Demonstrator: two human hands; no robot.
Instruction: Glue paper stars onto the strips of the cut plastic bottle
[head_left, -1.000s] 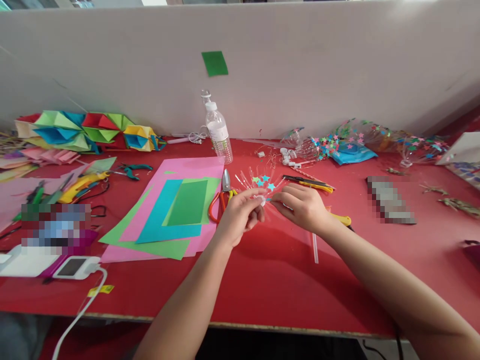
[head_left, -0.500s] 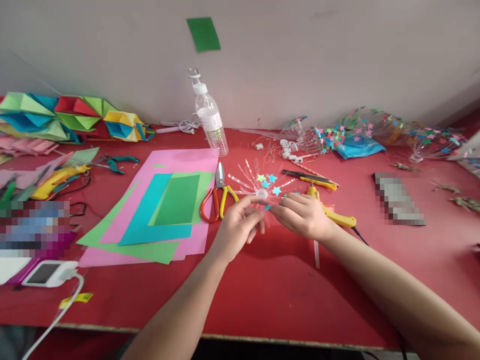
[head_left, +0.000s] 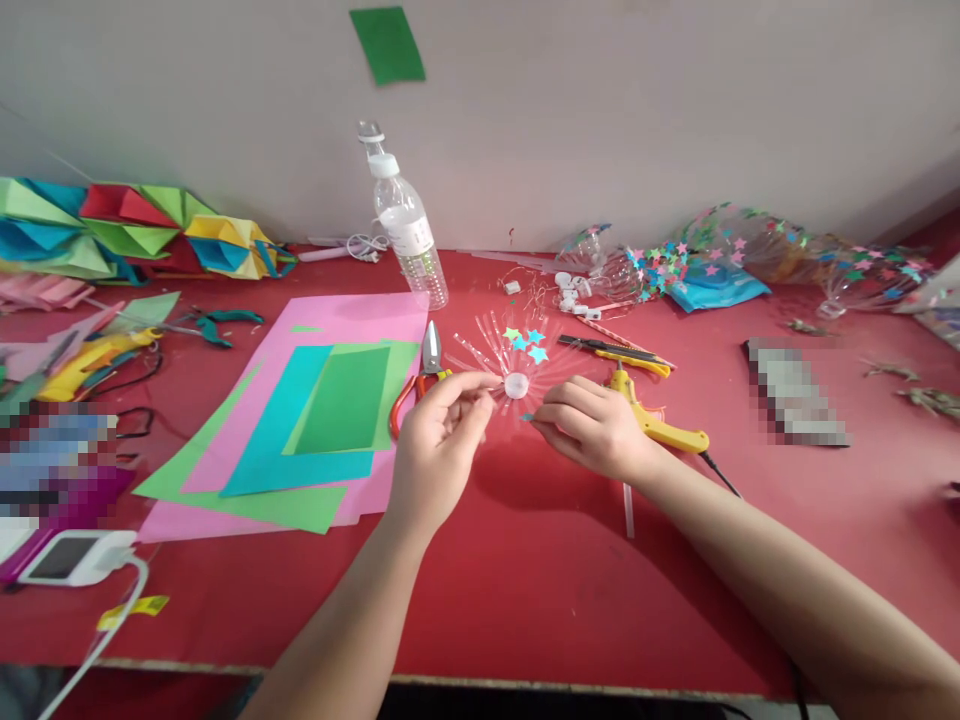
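A cut clear plastic bottle piece (head_left: pixel 516 386) lies on the red table, its thin strips fanned outward around the round neck. Several green and blue paper stars (head_left: pixel 536 354) sit on its far strips. My left hand (head_left: pixel 446 440) is closed in a pinch at the near left of the neck, seemingly on one clear strip; the fingers partly hide it. Between the fingertips of my right hand (head_left: pixel 596 425) is a small blue star (head_left: pixel 527 417), just to the right of my left fingers. A yellow glue gun (head_left: pixel 671 432) lies beside my right hand.
Pliers (head_left: pixel 430 350) rest left of the strips, by stacked coloured paper (head_left: pixel 341 400). A water bottle (head_left: pixel 409 232) stands near the wall. A utility knife (head_left: pixel 630 358) lies behind the glue gun. Star-covered plastic pieces (head_left: pixel 656 268) are at the back right, a phone (head_left: pixel 795 393) nearer.
My left hand has moved slightly left, away from the neck, and its fingers now pinch together. The gap between my hands has widened, and the view has shifted a little.
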